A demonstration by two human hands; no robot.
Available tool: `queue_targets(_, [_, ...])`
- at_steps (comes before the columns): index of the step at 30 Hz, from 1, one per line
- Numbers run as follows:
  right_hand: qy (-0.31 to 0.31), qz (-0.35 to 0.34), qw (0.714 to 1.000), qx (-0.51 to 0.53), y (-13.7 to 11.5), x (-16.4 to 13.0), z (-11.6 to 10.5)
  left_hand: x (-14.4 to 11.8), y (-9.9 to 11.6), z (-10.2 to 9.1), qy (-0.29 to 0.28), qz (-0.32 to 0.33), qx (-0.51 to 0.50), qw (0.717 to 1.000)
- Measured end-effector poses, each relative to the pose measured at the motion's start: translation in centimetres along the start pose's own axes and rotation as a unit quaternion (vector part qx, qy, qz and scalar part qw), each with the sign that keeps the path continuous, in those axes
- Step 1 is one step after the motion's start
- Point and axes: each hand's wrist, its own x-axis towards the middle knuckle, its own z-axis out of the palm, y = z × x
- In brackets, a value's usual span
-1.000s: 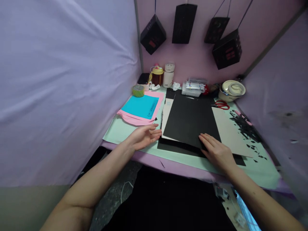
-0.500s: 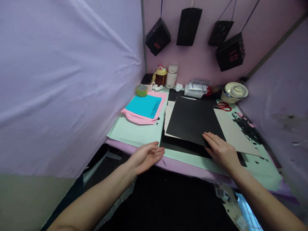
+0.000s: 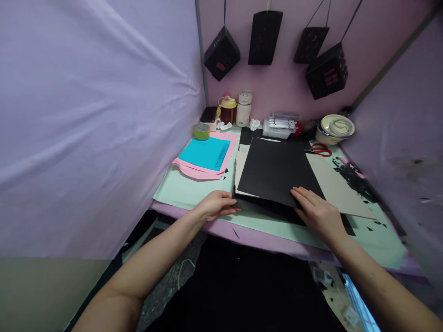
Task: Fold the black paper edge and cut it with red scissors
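Note:
A large black sheet of paper (image 3: 277, 168) lies on top of a pale board (image 3: 342, 189), slightly askew, its near edge raised. My right hand (image 3: 316, 212) has its fingers on that sheet's near right part, with the thumb at the edge. Under the stack is another black sheet (image 3: 348, 225), mostly hidden. At its near left corner, my left hand (image 3: 219, 206) pinches the edge between thumb and fingers, and the corner is lifted off the mint-green table cover (image 3: 194, 189).
Blue paper (image 3: 204, 154) and pink sheets (image 3: 187, 170) lie left, with a tape roll (image 3: 201, 132) behind. Red-handled scissors (image 3: 321, 150), black scraps (image 3: 356, 182) and a lidded tub (image 3: 334, 130) are right. Bottles and a marker box (image 3: 278, 127) line the back. Black paper lanterns (image 3: 266, 39) hang above.
My left hand has moved from beside the table edge to the lower black sheet's corner and closed on it, raising it. My right hand has stayed nearly in place.

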Motion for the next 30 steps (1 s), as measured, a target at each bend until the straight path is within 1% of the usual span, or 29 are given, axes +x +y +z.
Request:
queue_targets(8, [0.003, 0.003, 1.000, 0.005, 0.0, 0.0, 0.0, 0.6, -0.6, 0.6, 0.070, 0.054, 0.057, 0.994])
queue_targets(13, [0.000, 0.014, 0.999, 0.030, 0.0, 0.1, -0.2, 0.7, -0.6, 0.8, 0.077, 0.082, 0.097, 0.989])
queue_targets(15, [0.001, 0.016, 0.999, 0.034, 0.0, 0.1, -0.2, 0.5, -0.7, 0.9, 0.082, 0.112, 0.125, 0.982])
queue_targets(19, [0.003, 0.012, 0.999, 0.031, 0.0, 0.1, -0.2, 0.1, -0.9, 1.0, 0.101, 0.193, 0.171, 0.961])
queue_targets(22, [0.002, 0.012, 1.000, 0.028, 0.1, 0.0, -0.2, 0.0, -1.1, 1.0, 0.089, 0.213, 0.178, 0.957])
queue_targets(24, [0.002, 0.012, 1.000, 0.026, 0.1, 0.0, -0.2, 0.1, -1.2, 1.0, 0.083, 0.209, 0.173, 0.959])
queue_targets(26, [0.003, 0.013, 1.000, 0.025, 0.1, 0.0, -0.1, 0.2, -1.1, 1.0, 0.082, 0.189, 0.156, 0.966])
queue_targets(28, [0.005, 0.014, 0.999, 0.029, 0.1, 0.0, 0.0, 0.2, -0.8, 0.9, 0.067, 0.141, 0.117, 0.981])
queue_targets(30, [0.006, 0.015, 0.999, 0.034, 0.1, 0.0, 0.0, 0.2, -0.4, 0.8, 0.031, 0.081, 0.060, 0.994])
